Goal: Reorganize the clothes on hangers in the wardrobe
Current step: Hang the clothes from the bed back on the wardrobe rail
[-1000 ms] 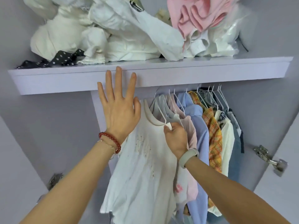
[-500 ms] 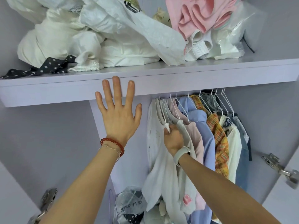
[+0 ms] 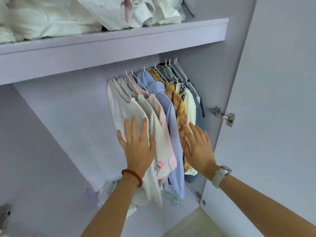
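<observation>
Several garments hang close together on white hangers [image 3: 172, 72] under the shelf: a white T-shirt [image 3: 124, 108] at the left, then a pale pink top [image 3: 161, 117], a light blue shirt [image 3: 171, 120], an orange plaid shirt [image 3: 178, 105], a cream top [image 3: 190, 106] and a blue denim piece [image 3: 199, 106]. My left hand [image 3: 136, 147], fingers straight, lies flat on the white T-shirt. With fingers extended, my right hand [image 3: 198, 146] presses on the plaid shirt and the cream top. Neither hand holds anything.
A lilac shelf [image 3: 119, 47] above carries a pile of white clothes and bags [image 3: 68, 14]. An open wardrobe door with a metal hinge [image 3: 224, 115] stands at the right. Loose clothes and a plastic bag [image 3: 111, 187] lie on the wardrobe floor, with a pale hanger [image 3: 171, 196] below the shirts.
My right hand let go of the white T-shirt's hanger and dropped onto the plaid shirt. My left hand came down from the shelf edge onto the white T-shirt. The view shifted left and down.
</observation>
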A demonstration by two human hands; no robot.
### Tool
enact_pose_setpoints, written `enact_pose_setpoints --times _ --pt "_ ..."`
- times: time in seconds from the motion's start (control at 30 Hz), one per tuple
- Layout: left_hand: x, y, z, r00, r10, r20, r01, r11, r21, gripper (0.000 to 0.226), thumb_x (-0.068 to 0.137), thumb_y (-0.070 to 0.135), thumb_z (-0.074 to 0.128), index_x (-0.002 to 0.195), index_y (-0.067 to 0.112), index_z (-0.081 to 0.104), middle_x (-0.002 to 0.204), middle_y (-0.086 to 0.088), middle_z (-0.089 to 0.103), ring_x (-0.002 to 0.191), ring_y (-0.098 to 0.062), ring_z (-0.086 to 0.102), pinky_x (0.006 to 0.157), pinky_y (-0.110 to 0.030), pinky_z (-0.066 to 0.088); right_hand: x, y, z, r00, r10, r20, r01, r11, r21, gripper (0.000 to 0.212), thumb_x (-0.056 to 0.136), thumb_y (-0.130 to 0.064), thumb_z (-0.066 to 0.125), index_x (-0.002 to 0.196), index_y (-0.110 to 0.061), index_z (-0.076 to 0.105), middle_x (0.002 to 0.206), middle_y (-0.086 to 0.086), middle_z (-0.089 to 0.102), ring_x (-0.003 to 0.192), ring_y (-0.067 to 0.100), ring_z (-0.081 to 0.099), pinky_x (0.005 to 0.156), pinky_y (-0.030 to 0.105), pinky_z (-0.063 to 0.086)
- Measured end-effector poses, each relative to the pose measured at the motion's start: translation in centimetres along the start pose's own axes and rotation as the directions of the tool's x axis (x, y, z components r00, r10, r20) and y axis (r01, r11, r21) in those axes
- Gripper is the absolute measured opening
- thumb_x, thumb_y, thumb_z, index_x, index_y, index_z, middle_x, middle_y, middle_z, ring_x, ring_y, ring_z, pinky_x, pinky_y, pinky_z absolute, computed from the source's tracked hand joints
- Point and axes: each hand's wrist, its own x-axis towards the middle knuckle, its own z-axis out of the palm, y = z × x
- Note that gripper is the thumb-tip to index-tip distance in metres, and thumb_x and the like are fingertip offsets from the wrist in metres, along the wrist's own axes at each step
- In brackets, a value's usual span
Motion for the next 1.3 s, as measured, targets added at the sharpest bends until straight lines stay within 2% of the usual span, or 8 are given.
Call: enact_pose_setpoints --times 0.17,0.3,0.5,0.57,0.83,0.97,1.13,1.3 --pt "-7.7 8.9 5.2 0.914 0.227 0.338 -0.154 0.961 -0.229 0.054 0.066 0.013 0.077 0.118 0.012 0.061 0.129 -0.017 0.055 0.119 -0.036 0.051 0.092 -0.060 0.040 -11.7 9.0 -3.0 0.930 0.363 0.058 -0.347 0.919 -0.189 0.050 0.095 -0.021 0.038 0.143 -0.017 0.026 0.152 0.008 0.023 0.141 0.026 0.017 0.114 0.044 0.008" --pt "-13.2 17.2 7.2 0.743 0.447 0.498 -0.248 0.875 -0.415 0.049 0.064 0.007 0.075 0.112 0.006 0.064 0.121 -0.018 0.059 0.115 -0.037 0.054 0.092 -0.059 0.042 -21.8 14.0 -6.9 0.743 0.669 0.007 -0.646 0.720 -0.255 0.050 0.096 -0.024 0.035 0.144 -0.016 0.023 0.152 0.005 0.020 0.141 0.022 0.015 0.115 0.040 0.010" --pt "-21.9 32.5 6.8 0.390 0.807 0.444 -0.452 0.588 -0.671 0.044 0.090 0.016 0.048 0.133 0.009 0.045 0.140 -0.011 0.042 0.134 -0.025 0.032 0.108 -0.047 0.021 -38.2 17.6 -13.6 0.382 0.910 -0.162 -0.915 0.348 -0.205 0.046 0.093 -0.019 0.039 0.138 -0.013 0.035 0.147 0.006 0.032 0.136 0.022 0.025 0.112 0.038 0.019" --pt "-25.8 37.7 5.9 0.267 0.895 0.357 -0.470 0.444 -0.762 0.043 0.090 0.016 0.048 0.132 0.008 0.047 0.138 -0.013 0.044 0.130 -0.028 0.037 0.107 -0.045 0.028 -44.3 17.9 -15.6 0.234 0.949 -0.212 -0.968 0.207 -0.143 0.046 0.093 -0.019 0.040 0.138 -0.014 0.034 0.146 0.005 0.033 0.135 0.023 0.026 0.110 0.040 0.023" --pt "-45.4 54.2 -1.1 -0.277 0.945 0.174 -0.323 0.079 -0.943 0.044 0.092 0.014 0.043 0.135 0.007 0.041 0.138 -0.012 0.038 0.129 -0.027 0.035 0.108 -0.039 0.030 -67.2 18.1 -22.6 -0.333 0.896 -0.294 -0.943 -0.315 0.110 0.043 0.094 -0.016 0.038 0.137 -0.009 0.035 0.142 0.011 0.036 0.129 0.030 0.033 0.103 0.039 0.032" --pt "-54.5 60.5 -4.7 -0.438 0.895 0.088 -0.345 -0.077 -0.935 0.043 0.092 0.017 0.044 0.134 0.010 0.044 0.139 -0.008 0.043 0.127 -0.024 0.040 0.105 -0.032 0.029 -77.0 18.8 -25.2 -0.499 0.820 -0.279 -0.866 -0.456 0.206 0.043 0.094 -0.015 0.036 0.137 -0.007 0.035 0.141 0.012 0.038 0.127 0.030 0.037 0.100 0.037 0.034" --pt "-64.5 66.3 -7.1 -0.558 0.828 0.055 -0.296 -0.136 -0.946 0.038 0.091 0.014 0.046 0.128 0.009 0.050 0.130 -0.011 0.049 0.120 -0.027 0.045 0.101 -0.034 0.033 -88.3 21.7 -27.8 -0.594 0.735 -0.326 -0.802 -0.514 0.303 0.037 0.094 -0.010 0.036 0.128 0.001 0.041 0.127 0.020 0.049 0.114 0.033 0.047 0.093 0.038 0.039" --pt "-72.1 69.6 -6.5 -0.651 0.750 0.114 -0.389 -0.200 -0.899 0.054 0.095 0.028 0.037 0.145 0.025 0.019 0.154 -0.004 0.015 0.139 -0.023 0.014 0.111 -0.040 0.016 -99.2 25.3 -30.1 -0.746 0.574 -0.337 -0.665 -0.650 0.367 0.036 0.091 -0.013 0.039 0.122 0.005 0.041 0.127 0.024 0.046 0.117 0.037 0.041 0.096 0.044 0.035"
